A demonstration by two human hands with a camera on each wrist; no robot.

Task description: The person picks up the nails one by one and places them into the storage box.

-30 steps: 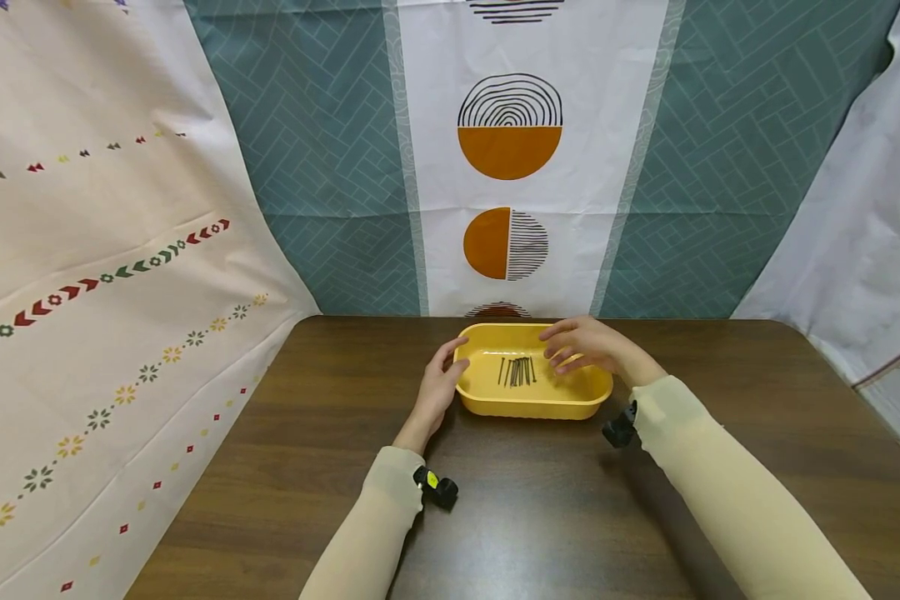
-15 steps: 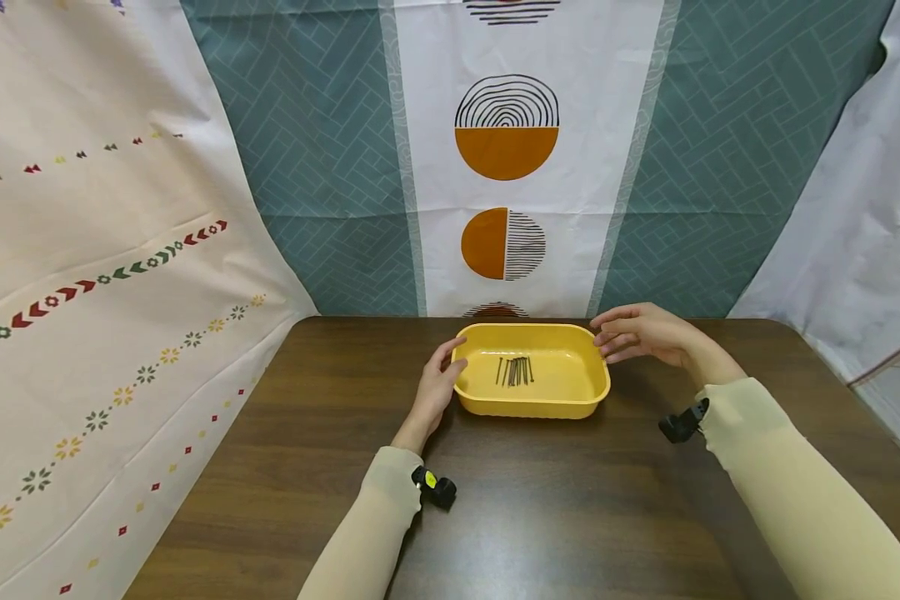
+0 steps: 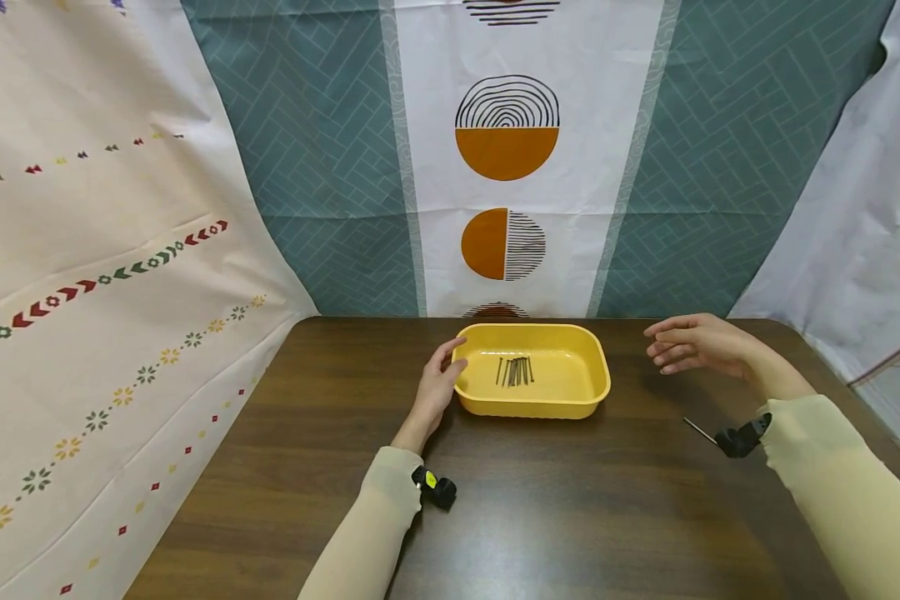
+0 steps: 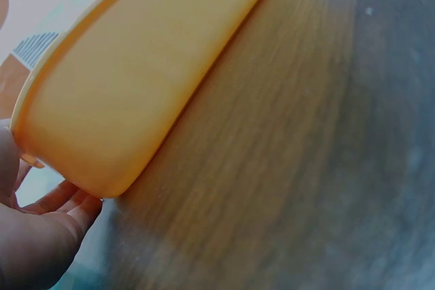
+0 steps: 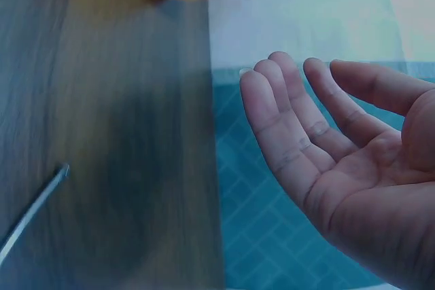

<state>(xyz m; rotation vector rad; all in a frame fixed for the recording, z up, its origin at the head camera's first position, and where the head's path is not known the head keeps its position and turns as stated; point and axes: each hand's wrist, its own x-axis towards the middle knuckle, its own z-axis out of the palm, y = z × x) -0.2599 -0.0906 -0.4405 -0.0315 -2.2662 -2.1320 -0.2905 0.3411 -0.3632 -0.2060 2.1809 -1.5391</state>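
Observation:
A yellow plastic tray [image 3: 532,408] stands on the table, with several thin dark nails [image 3: 516,372] lying side by side on its floor. At its left end, my left hand [image 3: 437,387] holds the rim and end wall; in the left wrist view, the thumb is by the rim and the fingers are against the outside. My right hand [image 3: 708,346] hovers over the table to the right of the tray, empty, fingers loosely bent. Nearer me lies a thin metal rod [image 3: 699,431], its other end hidden behind the wrist camera; its tip also shows in the right wrist view.
The brown wooden table [image 3: 540,508] ends at the back against a patterned hanging cloth [image 3: 330,192]. A cream cloth [image 3: 120,275] hangs on the left, and a white one [image 3: 855,217] on the right.
My right hand has moved right, from over the tray past its right end to above the table. The metal rod has come into view. The left hand stays at the tray.

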